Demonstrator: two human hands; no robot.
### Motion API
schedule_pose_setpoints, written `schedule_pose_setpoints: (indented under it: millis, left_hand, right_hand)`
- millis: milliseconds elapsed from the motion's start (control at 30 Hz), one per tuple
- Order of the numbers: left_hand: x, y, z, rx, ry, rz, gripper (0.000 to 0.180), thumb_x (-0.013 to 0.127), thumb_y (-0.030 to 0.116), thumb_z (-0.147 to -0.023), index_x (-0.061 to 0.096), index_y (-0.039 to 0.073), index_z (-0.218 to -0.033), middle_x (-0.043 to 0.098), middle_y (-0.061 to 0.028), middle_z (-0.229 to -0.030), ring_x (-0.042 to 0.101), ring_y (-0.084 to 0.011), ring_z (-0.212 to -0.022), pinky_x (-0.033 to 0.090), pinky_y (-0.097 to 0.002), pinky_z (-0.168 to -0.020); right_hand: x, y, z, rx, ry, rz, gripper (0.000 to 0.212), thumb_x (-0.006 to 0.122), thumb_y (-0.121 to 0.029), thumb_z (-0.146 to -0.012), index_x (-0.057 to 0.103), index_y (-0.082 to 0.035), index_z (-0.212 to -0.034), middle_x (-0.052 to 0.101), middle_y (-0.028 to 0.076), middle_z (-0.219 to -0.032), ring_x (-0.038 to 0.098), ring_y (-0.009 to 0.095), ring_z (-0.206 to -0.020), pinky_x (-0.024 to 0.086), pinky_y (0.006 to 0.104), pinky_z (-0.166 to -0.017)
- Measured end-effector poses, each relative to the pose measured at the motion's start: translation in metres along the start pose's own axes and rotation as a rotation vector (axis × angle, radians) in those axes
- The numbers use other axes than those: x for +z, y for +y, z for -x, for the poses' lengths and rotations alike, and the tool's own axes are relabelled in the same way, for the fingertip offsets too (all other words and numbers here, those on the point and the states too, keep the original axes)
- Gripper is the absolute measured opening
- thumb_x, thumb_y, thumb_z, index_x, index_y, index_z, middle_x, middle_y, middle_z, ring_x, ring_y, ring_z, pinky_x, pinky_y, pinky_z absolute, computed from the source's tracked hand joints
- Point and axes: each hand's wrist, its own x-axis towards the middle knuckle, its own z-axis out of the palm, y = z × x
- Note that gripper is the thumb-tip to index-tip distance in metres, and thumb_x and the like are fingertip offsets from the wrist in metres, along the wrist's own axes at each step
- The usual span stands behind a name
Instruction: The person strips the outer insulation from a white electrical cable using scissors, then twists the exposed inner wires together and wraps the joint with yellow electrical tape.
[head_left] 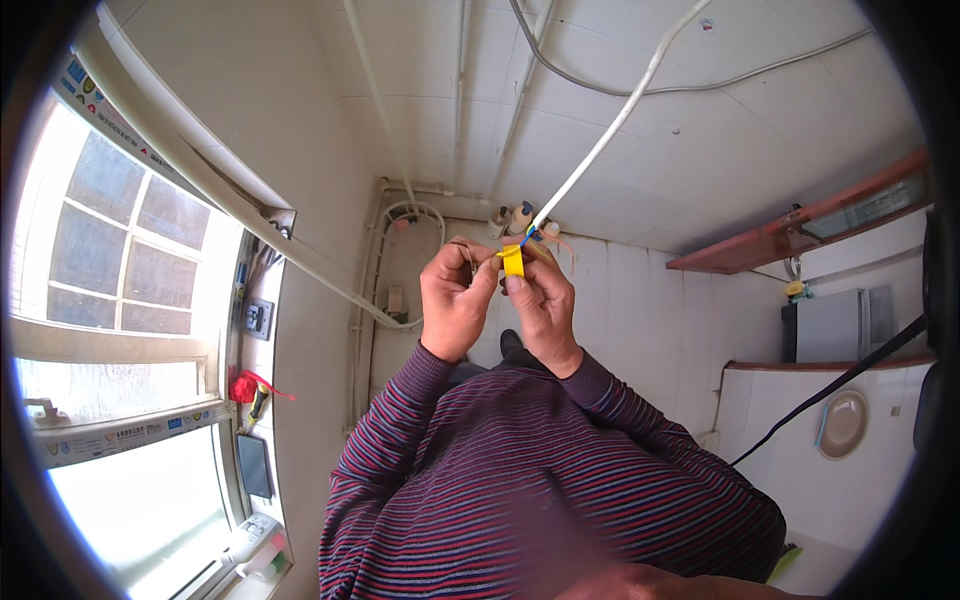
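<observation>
A short yellow strip, looking like electrical tape (514, 262), is between my two hands in front of my chest. My left hand (452, 305) is closed, thumb and forefinger pinched at the strip's left end; a small dark loop shows by its fingers, too small to name. My right hand (546, 312) is closed too, its thumb pressed on the strip's lower end. Just above the strip, a white cable (600, 145) comes down from the upper right, with a blue wire (530, 235) at its end. A thin reddish wire (562, 243) curves off to the right. My right fingertips are partly hidden.
On the window sill at left lie a red bundle (244, 387), a screwdriver (259, 405) and a dark phone (254, 465). Bottles (521, 217) stand beyond my hands. A red-brown shelf (740, 257) and a counter with a soap dish (843, 425) are at right.
</observation>
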Motion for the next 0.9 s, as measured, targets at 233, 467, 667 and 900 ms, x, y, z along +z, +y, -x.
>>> schedule_pose_setpoints:
  millis: [233,467,667,900]
  left_hand:
    - [0.0,-0.015,0.007,0.07,0.054,0.014,0.004,0.064,-0.007,-0.091,0.064,-0.004,-0.093,0.061,-0.0055,-0.095,0.059,-0.0112,-0.087,0.048,-0.0244,-0.079]
    - [0.011,-0.021,0.027,-0.138,0.206,0.325,0.01,0.069,0.004,-0.096,0.066,-0.003,-0.103,0.067,-0.0045,-0.104,0.056,-0.0067,-0.073,0.046,-0.0222,-0.064]
    - [0.02,-0.015,0.032,-0.102,0.196,0.344,0.004,0.065,0.003,-0.098,0.064,-0.001,-0.096,0.059,0.0002,-0.084,0.054,-0.0069,-0.068,0.043,-0.023,-0.06]
    - [0.01,-0.012,0.025,-0.125,0.155,0.195,0.007,0.064,0.008,-0.1,0.062,0.001,-0.1,0.064,-0.0022,-0.083,0.057,-0.0076,-0.067,0.046,-0.0227,-0.062]
  right_hand:
    - [-0.008,-0.038,-0.001,-0.204,-0.093,0.392,0.025,0.076,-0.011,-0.088,0.065,0.001,-0.107,0.068,0.012,-0.11,0.066,0.018,-0.083,0.051,0.0292,-0.067]
    - [0.014,-0.029,0.001,-0.012,0.065,0.0,0.019,0.072,-0.006,-0.093,0.061,0.001,-0.107,0.069,0.007,-0.092,0.066,0.012,-0.078,0.053,0.0249,-0.068]
    - [0.026,-0.019,-0.027,0.11,0.177,-0.15,0.018,0.074,-0.006,-0.092,0.062,0.002,-0.103,0.058,0.003,-0.097,0.059,0.008,-0.082,0.052,0.022,-0.065]
    - [0.013,0.021,-0.024,-0.001,0.14,-0.086,0.033,0.072,-0.015,-0.095,0.06,0.001,-0.122,0.057,0.003,-0.106,0.06,0.009,-0.089,0.053,0.0233,-0.072]
